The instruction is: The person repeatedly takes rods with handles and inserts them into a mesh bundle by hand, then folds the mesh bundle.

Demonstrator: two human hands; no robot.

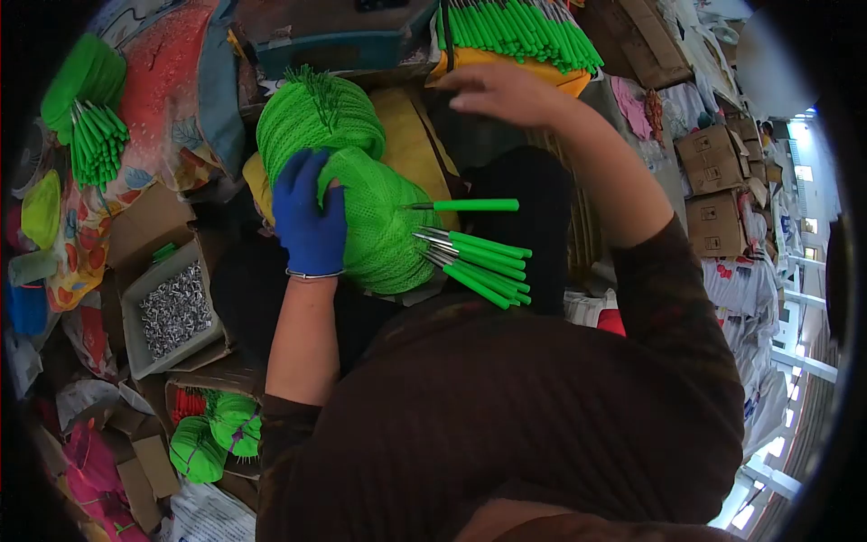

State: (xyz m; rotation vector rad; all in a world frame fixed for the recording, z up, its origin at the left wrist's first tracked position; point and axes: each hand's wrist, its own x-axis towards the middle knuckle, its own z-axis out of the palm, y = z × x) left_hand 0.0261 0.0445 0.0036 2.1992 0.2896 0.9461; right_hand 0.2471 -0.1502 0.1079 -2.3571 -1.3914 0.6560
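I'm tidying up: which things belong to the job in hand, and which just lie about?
Likely the job:
bulky green mesh netting, under the blue-gloved left hand
slim green-handled metal rods

Probably just lying about:
brown cardboard boxes
crumpled pink cloth

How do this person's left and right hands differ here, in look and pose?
The left hand wears a blue glove, while the right hand is bare. The left hand rests on the green mesh; the right hand is raised with nothing visible in it, appearing just below a pile of green-handled rods. Both have bare forearms below dark sleeves.
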